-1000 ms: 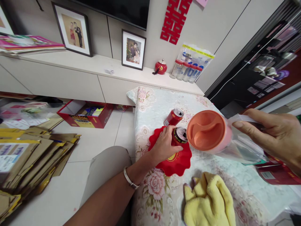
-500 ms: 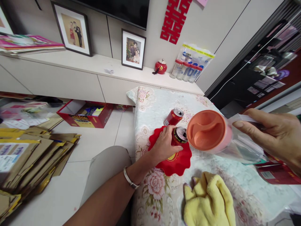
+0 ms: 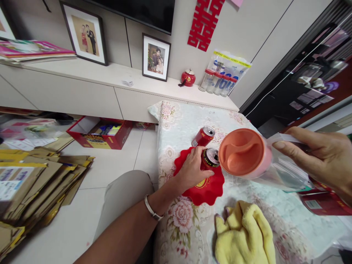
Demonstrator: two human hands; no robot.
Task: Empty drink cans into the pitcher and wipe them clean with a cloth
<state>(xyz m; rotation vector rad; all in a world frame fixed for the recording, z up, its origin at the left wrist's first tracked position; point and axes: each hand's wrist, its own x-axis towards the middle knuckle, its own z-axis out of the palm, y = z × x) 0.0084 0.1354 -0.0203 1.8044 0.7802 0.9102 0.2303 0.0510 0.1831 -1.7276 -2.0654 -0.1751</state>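
My left hand (image 3: 192, 167) is wrapped round an opened red drink can (image 3: 210, 158), which stands over a red scalloped plate (image 3: 217, 189). My right hand (image 3: 321, 156) grips the handle of a clear pitcher (image 3: 286, 174) with an orange lid (image 3: 242, 152). The pitcher is tipped to the left, its lid turned toward me and its rim at the top of the can. No stream of liquid can be made out. Just behind the held can is a second opened red can (image 3: 203, 136). A yellow cloth (image 3: 244, 234) lies crumpled at the table's near side.
A floral tablecloth (image 3: 183, 216) covers the table. To the right, a red box (image 3: 324, 201) is partly behind the pitcher. Flattened cardboard (image 3: 55, 183) and a red carton (image 3: 101, 134) are on the floor at left. Glass jars (image 3: 217, 83) and framed pictures (image 3: 156, 58) line the ledge.
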